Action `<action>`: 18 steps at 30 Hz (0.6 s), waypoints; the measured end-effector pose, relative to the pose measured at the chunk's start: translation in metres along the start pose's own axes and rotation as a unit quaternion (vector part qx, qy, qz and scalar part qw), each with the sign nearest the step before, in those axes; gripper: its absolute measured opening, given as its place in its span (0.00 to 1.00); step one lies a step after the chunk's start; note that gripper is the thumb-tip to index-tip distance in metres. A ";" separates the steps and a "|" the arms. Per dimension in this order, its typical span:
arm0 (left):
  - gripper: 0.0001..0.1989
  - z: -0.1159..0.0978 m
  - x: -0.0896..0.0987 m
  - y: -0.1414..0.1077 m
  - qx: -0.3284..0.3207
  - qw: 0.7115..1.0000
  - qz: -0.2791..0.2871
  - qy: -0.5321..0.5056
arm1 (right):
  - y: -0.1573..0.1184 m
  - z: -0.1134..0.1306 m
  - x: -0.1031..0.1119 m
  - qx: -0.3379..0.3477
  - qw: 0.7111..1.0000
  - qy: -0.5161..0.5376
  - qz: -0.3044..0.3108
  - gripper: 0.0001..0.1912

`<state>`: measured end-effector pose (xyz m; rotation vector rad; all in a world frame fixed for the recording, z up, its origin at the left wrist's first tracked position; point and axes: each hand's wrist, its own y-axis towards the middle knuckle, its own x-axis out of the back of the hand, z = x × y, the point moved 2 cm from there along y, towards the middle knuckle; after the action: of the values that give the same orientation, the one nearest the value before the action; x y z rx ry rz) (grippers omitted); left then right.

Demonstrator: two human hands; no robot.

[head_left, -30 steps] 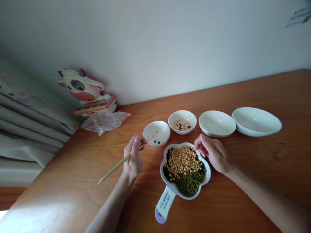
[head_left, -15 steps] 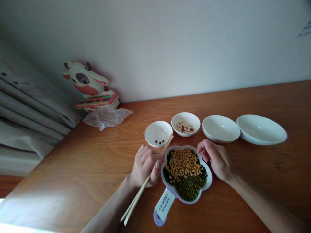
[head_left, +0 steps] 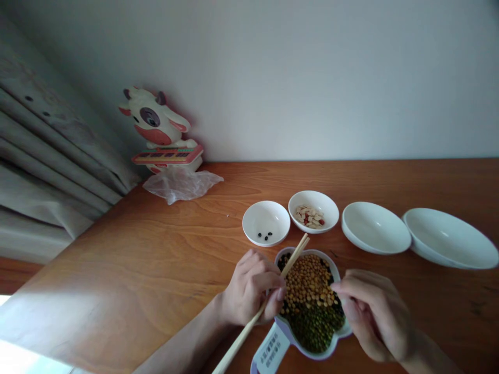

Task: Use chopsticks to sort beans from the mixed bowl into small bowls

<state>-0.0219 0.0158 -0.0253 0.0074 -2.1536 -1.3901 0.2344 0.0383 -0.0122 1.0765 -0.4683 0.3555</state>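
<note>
As the left hand [head_left: 251, 285] is clenching wooden chopsticks [head_left: 297, 250] slanting across the rim of a lobed plastic dish [head_left: 312, 251] of soybeans [head_left: 307, 280], the right hand's fingers [head_left: 351, 291] are curving closer over the beans, any grip impossible to tell.

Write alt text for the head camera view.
The left hand holds chopsticks over a flower-shaped dish of yellow peas, green beans and black beans, with the right hand at its other side. Behind it on a wooden table stand a small bowl with a few black beans, a small bowl of pale seeds, a white bowl and a wider one.
</note>
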 end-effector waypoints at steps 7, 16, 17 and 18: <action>0.10 0.004 -0.004 -0.006 0.027 0.995 -0.044 -0.081 | 0.004 0.015 -0.008 0.021 0.999 0.002 0.038 0.24; 0.15 0.013 -0.011 -0.015 0.064 0.987 -0.059 -0.133 | -0.024 -0.012 0.002 -0.104 0.991 0.076 -0.044 0.18; 0.16 0.013 -0.012 -0.015 0.063 0.988 -0.057 -0.132 | -0.026 -0.014 0.001 -0.106 0.990 0.076 -0.054 0.19; 0.16 0.013 -0.013 -0.015 0.066 0.988 -0.056 -0.131 | -0.028 -0.016 0.000 -0.107 0.989 0.073 -0.066 0.20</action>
<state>-0.0214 0.0234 -0.0470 -0.0048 -2.4946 -1.3712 0.2514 0.0408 -0.0392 0.8613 -0.2951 0.2590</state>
